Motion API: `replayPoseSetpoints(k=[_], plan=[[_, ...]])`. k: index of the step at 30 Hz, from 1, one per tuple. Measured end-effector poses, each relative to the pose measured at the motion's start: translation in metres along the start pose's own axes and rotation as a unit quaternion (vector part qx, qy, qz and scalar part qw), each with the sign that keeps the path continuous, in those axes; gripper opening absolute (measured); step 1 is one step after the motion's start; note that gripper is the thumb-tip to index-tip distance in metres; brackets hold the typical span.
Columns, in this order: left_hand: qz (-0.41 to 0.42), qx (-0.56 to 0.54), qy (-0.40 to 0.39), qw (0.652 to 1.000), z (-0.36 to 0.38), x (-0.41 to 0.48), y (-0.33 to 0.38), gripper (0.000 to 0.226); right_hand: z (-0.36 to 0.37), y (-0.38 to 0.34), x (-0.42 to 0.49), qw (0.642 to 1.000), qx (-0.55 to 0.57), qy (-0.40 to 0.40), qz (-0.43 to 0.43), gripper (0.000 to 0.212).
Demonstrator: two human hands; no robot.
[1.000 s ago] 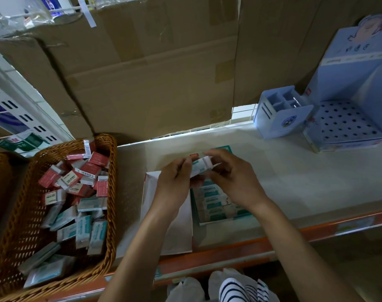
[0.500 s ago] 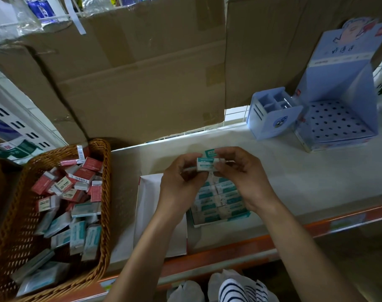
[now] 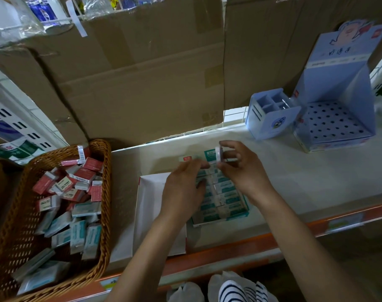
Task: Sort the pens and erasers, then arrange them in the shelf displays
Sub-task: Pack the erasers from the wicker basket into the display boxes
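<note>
A teal tray [image 3: 223, 211] on the shelf holds rows of teal-and-white erasers. My right hand [image 3: 243, 173] pinches one eraser [image 3: 218, 154] on end above the tray's far edge. My left hand [image 3: 184, 184] lies over the tray's left side, its curled fingers on a pale eraser with a red mark [image 3: 185, 158]; the thumb rests on the packed erasers. To the left, a wicker basket [image 3: 106, 192] holds several loose red and teal erasers. A blue pen display stand [image 3: 336, 118] and a blue divided pen holder [image 3: 270, 118] stand at the back right, with no pens visible in them.
A white box lid [image 3: 150, 212] lies flat beside the tray, partly under my left forearm. Large cardboard boxes [image 3: 142, 79] wall off the back of the shelf. The shelf's orange front edge [image 3: 240, 247] runs below my arms.
My hands, which held one eraser together, have parted. The right one has turned its eraser on end; the left has dropped onto the tray's left side.
</note>
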State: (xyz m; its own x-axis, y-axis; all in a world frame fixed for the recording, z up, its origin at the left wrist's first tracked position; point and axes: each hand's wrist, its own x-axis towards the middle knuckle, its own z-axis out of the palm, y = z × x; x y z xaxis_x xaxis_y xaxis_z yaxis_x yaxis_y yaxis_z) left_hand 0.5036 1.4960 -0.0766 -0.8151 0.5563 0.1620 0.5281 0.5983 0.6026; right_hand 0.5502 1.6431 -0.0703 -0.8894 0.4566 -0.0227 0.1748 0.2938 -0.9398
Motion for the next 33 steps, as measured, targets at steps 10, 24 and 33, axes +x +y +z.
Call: replayPoseSetpoints(k=[10,24,33], plan=[[0.005,0.175,0.045,0.983,0.011,0.014,-0.022,0.018,0.011,0.024,0.018,0.899,-0.382,-0.027,-0.213,0.039],[0.024,0.174,0.036,0.984,0.012,0.015,-0.028,0.016,0.022,0.028,0.015,0.886,-0.412,0.01,-0.21,0.024],[-0.016,0.129,0.089,0.987,-0.065,-0.021,-0.043,0.022,0.079,-0.036,-0.01,0.885,-0.379,-0.072,-0.261,0.02]])
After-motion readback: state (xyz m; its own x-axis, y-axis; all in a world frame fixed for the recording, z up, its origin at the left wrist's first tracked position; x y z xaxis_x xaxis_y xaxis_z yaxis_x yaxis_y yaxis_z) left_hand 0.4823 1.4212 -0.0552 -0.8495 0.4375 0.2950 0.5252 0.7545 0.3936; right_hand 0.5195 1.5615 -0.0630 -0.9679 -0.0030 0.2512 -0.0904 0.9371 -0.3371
